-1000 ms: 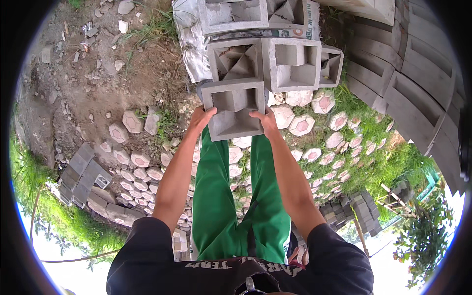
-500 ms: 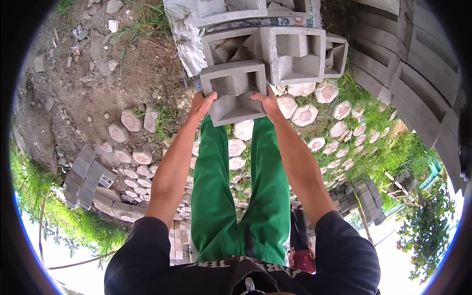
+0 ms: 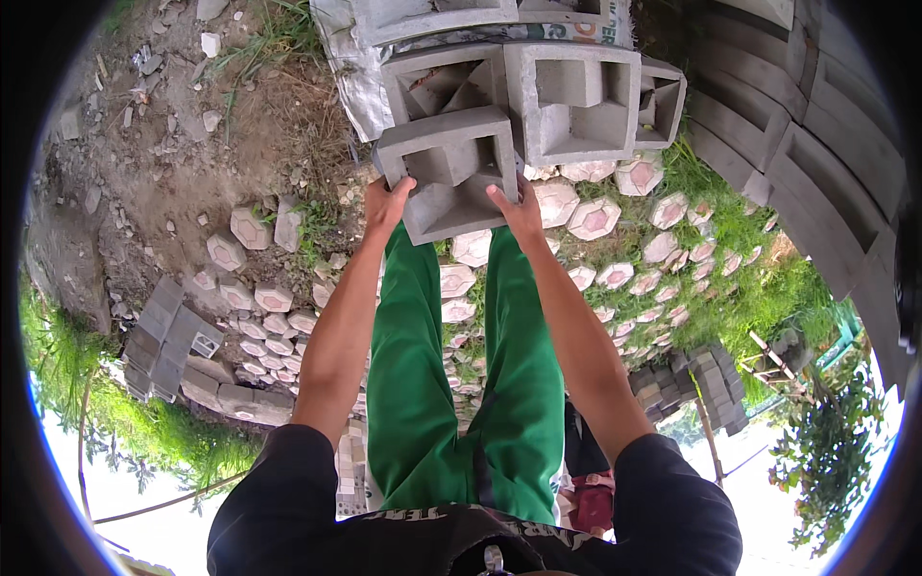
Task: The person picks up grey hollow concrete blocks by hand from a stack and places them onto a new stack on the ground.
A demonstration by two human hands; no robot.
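Observation:
Both my hands hold a grey concrete block [image 3: 447,213] with square hollows, in front of my legs. My left hand [image 3: 386,204] grips its left side, thumb over the near rim. On the right side my right hand [image 3: 521,209] does the same, its thumb at the block's edge. The fingers on the outer faces are mostly hidden. The held block overlaps another hollow block [image 3: 401,91] just beyond it; whether the two touch I cannot tell. A lighter hollow block [image 3: 626,106] stands to the right of that one.
More hollow blocks [image 3: 437,27] sit at the far edge on a whitish sack sheet [image 3: 348,72]. Stacked grey blocks [image 3: 826,182] line the right. Hexagonal pavers [image 3: 595,219] lie around my feet, with a pile of grey slabs [image 3: 163,331] at left.
The held block has shifted slightly left and away from me, and has turned a little counter-clockwise. Both hands have moved with it and keep their grip.

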